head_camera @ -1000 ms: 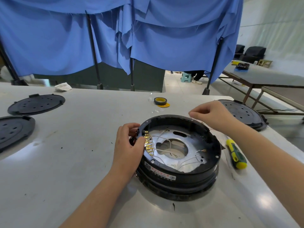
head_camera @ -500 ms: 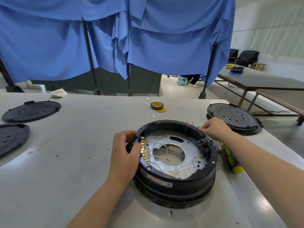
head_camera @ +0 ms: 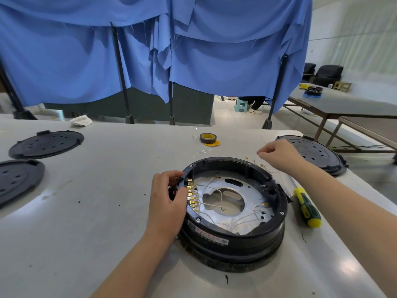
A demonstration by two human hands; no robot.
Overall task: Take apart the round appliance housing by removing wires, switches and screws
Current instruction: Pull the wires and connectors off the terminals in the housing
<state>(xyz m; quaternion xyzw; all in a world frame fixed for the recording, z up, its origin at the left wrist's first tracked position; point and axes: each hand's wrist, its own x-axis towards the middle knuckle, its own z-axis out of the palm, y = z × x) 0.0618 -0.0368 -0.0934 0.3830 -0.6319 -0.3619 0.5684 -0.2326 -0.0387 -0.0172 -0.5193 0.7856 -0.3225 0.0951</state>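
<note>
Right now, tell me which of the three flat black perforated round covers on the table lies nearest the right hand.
The flat black perforated round cover at the table's far right edge, just beyond the right hand; the other two covers lie far left.

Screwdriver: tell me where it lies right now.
In the head view the green and yellow screwdriver lies flat on the table, right of the round housing and under the right forearm.
</note>
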